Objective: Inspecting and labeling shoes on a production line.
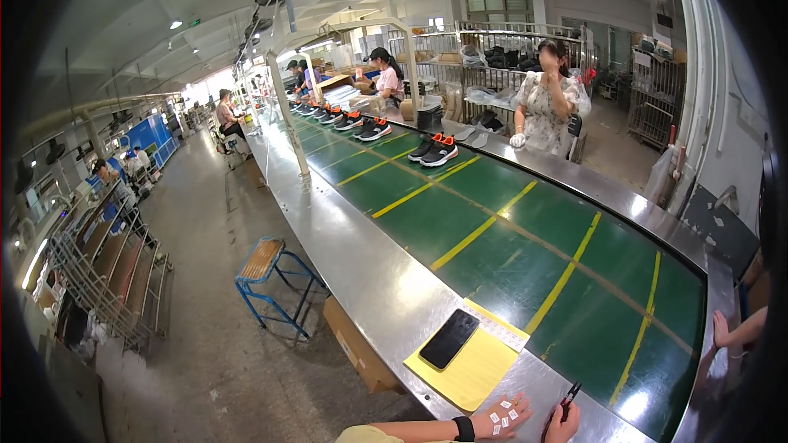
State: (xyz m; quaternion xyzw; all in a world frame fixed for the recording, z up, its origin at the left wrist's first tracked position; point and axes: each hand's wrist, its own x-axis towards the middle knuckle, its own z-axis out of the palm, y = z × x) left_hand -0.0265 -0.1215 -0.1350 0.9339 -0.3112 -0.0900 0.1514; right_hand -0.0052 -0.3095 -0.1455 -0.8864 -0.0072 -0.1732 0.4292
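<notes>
In the head view, the left hand (pixel 502 418) lies palm down on the metal surface (pixel 386 275), toward its near end, fingers loosely spread and gripping nothing; several small white labels (pixel 505 415) are stuck to its back. Just beside it, the right hand (pixel 562 427), partly cut off by the lower picture edge, is curled around a small pair of nippers (pixel 570 398), black tips pointing away from the person.

Just beyond the left hand, a yellow sheet (pixel 484 365) lies by the surface's outer left edge, with a dark-screened phone (pixel 449 339) on it and a white printed strip (pixel 501 326) along its belt-side edge.

The near stretch of the green belt (pixel 574 344) carries no shoes. The closest pair of black-and-orange shoes (pixel 433 150) stands well apart from both hands, near the belt's far edge, with more pairs beyond.

Work at this spot seems paused: neither hand is on a shoe, the nippers are held clear of the shoes, and the visible labels are on the hand. What is finished or left on the shoes is too small to tell. A co-worker's hand (pixel 722 330) touches the surface's right edge.
</notes>
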